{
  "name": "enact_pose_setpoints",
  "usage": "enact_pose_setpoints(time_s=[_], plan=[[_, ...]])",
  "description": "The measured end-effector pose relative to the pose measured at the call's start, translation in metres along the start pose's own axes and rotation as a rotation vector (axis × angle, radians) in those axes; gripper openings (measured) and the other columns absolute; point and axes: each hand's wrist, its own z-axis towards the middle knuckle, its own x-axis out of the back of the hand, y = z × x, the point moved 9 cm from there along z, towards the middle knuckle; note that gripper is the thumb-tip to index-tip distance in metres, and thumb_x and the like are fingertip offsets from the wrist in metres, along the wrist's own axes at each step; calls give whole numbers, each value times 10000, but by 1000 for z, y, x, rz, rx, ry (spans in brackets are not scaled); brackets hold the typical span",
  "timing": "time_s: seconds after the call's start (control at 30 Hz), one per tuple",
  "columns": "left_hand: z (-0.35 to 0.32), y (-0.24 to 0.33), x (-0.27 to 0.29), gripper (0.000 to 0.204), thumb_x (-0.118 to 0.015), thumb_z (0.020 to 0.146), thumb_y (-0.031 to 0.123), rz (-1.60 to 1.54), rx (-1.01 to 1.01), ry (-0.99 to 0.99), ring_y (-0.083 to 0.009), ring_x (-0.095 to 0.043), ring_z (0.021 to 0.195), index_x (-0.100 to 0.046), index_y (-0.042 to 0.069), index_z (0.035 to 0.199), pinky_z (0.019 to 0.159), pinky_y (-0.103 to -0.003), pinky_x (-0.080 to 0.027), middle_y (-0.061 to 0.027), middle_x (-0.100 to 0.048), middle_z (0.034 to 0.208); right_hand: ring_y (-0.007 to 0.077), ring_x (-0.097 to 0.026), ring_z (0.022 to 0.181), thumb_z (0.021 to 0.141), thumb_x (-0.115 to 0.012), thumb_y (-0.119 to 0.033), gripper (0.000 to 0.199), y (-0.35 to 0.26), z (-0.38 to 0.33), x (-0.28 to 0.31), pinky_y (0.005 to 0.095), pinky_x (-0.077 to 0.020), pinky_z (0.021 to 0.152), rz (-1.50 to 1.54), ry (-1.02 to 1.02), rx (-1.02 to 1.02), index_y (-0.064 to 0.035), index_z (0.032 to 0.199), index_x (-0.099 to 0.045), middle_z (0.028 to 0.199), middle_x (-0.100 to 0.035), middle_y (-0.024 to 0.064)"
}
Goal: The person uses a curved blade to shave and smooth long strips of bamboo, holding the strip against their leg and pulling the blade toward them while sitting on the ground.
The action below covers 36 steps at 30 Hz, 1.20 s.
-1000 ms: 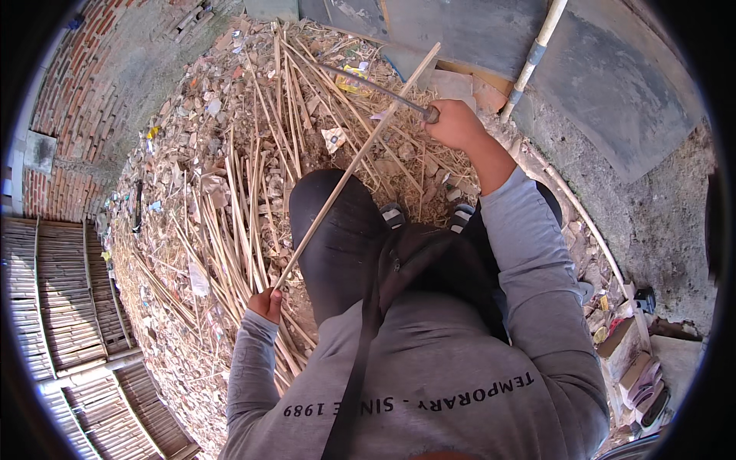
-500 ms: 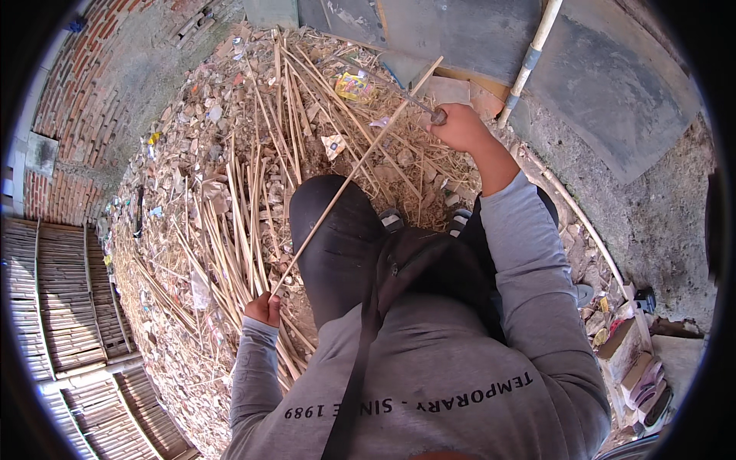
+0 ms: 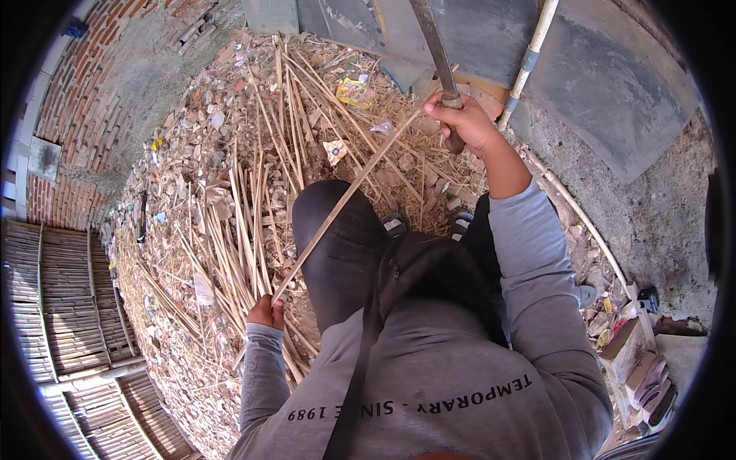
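A long, thin bamboo strip (image 3: 359, 182) runs slantwise over my left thigh. Its near end is gripped in my left hand (image 3: 266, 313), fingers closed, beside the left knee. My right hand (image 3: 469, 126) is wrapped round the handle of a machete (image 3: 437, 54), whose dark, slightly curved blade points away from me. The thumb and fingertips of that same hand also meet the strip toward its far end. Whether they pinch it firmly is hard to see.
Several loose bamboo strips (image 3: 244, 222) lie on the rubble-strewn ground to the left and ahead. A yellow wrapper (image 3: 355, 92) is among them. Dark panels (image 3: 613, 84) and a pale pole (image 3: 529, 61) lean at the far right. Slatted bamboo (image 3: 61, 299) stands at left.
The machete has swung from pointing left along the ground to pointing up and away. My right fingertips have come onto the strip, which has turned its broader face up. My left hand barely moved.
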Motion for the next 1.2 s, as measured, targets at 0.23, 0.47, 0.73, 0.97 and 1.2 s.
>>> enact_pose_setpoints(time_s=[0.23, 0.47, 0.73, 0.97, 1.2], plan=[[-3, -10, 11, 416, -589, 880, 455, 3, 19, 63, -433, -600, 686, -590, 38, 882, 607, -492, -476, -207, -603, 732, 72, -458, 561, 854, -709, -211, 192, -1, 2, -7, 242, -401, 545, 51, -34, 27, -78, 961, -620, 909, -628, 21], [11, 65, 42, 412, -799, 697, 263, -36, -246, 336, -368, -601, 884, -596, 41, 979, 734, -448, -489, -157, -596, 947, 72, -485, 539, 825, -723, -194, 199, -3, 2, 1, 240, -401, 505, -3, 32, 33, -54, 939, -641, 777, -597, 2], [43, 98, 28, 301, -708, 825, 224, -84, -144, 221, -335, -651, 752, -604, 37, 1037, 649, -403, -531, -159, -634, 900, 75, -493, 547, 823, -729, -198, 199, -13, 0, 0, 241, -408, 504, 99, 12, 87, -59, 936, -643, 789, -606, 10], [37, 100, 25, 253, -599, 907, 258, -190, -185, 169, -348, -652, 743, -623, 28, 1010, 649, -414, -510, -181, -653, 822, 68, -456, 565, 867, -690, -185, 142, -13, 0, 8, 227, -401, 539, 100, 53, 73, -72, 932, -634, 1019, -668, 47], [27, 73, 0, 321, -483, 971, 328, -395, 23, -40, -333, -648, 690, -630, 42, 983, 631, -396, -490, -179, -634, 739, 80, -492, 547, 815, -736, -194, 178, -10, 0, 20, 234, -421, 509, 76, 160, 91, -77, 916, -646, 826, -627, 11]])
